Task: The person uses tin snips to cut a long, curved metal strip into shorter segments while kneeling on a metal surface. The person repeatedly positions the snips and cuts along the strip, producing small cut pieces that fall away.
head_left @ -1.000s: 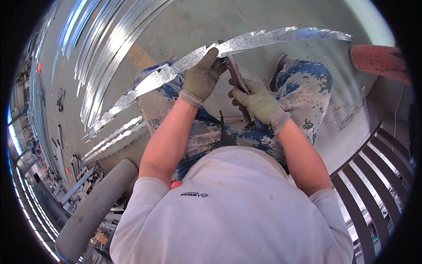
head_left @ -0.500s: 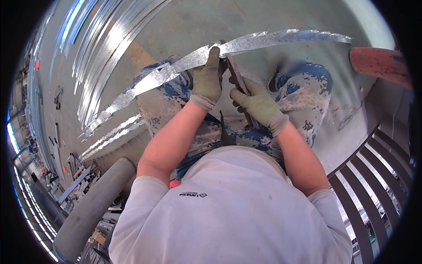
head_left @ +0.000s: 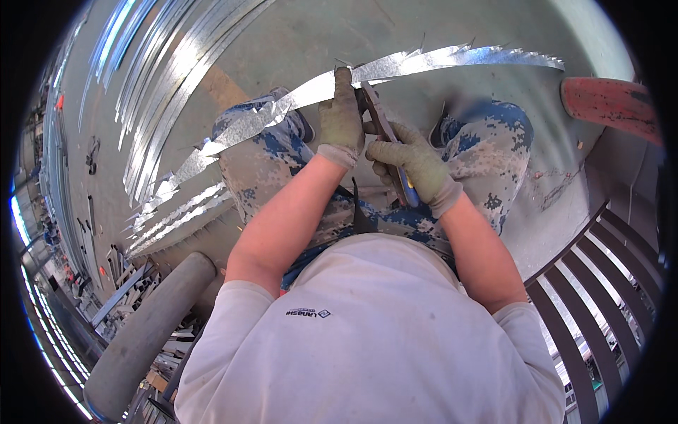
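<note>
Olive-green gloved left hand [head_left: 341, 116]: closed on the long galvanised strip [head_left: 402, 65], jagged-edged, which crosses the left trouser leg [head_left: 254, 152] and runs out to the right. Right hand [head_left: 413, 162], gloved alike: wrapped round a plier-like tool [head_left: 381, 116], head near the strip; its bite cannot be told. Good handling calls for a firm strip, fingers clear of the tool's head. Beyond: loose metal strips [head_left: 169, 92]; red tube [head_left: 607, 102].
</note>
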A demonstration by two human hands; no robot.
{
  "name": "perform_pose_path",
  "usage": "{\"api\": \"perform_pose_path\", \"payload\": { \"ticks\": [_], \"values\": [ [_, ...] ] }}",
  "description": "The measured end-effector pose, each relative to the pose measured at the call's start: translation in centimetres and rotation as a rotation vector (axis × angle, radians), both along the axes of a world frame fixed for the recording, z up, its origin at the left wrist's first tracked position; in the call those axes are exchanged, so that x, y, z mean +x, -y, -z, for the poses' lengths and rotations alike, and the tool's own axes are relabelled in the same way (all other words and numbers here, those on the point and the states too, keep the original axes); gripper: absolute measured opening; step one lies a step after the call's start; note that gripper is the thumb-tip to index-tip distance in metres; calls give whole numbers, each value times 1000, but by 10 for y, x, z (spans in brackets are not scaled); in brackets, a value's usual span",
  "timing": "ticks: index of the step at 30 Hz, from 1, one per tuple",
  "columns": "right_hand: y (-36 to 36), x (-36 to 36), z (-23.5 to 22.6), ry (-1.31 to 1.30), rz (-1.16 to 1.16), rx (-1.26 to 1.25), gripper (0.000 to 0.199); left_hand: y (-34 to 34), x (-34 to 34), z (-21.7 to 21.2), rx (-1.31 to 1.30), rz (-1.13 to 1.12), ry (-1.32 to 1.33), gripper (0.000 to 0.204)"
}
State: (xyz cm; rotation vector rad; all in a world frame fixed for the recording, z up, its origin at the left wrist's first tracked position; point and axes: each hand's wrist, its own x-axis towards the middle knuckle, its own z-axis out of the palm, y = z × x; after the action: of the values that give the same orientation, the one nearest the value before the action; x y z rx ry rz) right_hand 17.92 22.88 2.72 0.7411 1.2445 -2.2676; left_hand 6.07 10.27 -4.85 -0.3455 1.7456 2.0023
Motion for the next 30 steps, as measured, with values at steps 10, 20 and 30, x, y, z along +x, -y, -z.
{"api": "perform_pose_path", "payload": {
  "ticks": [10,20,30],
  "values": [
    [5,7,15,-48,21,68,57,-4,-2,9,77,-84,45,45],
    [-3,-2,-9,72,-19,-8,56,-6,0,-1,175,-136,87,44],
    [14,-12,13,25,-142,454,41,-10,-5,7,74,-158,-63,42]
  ]
}}
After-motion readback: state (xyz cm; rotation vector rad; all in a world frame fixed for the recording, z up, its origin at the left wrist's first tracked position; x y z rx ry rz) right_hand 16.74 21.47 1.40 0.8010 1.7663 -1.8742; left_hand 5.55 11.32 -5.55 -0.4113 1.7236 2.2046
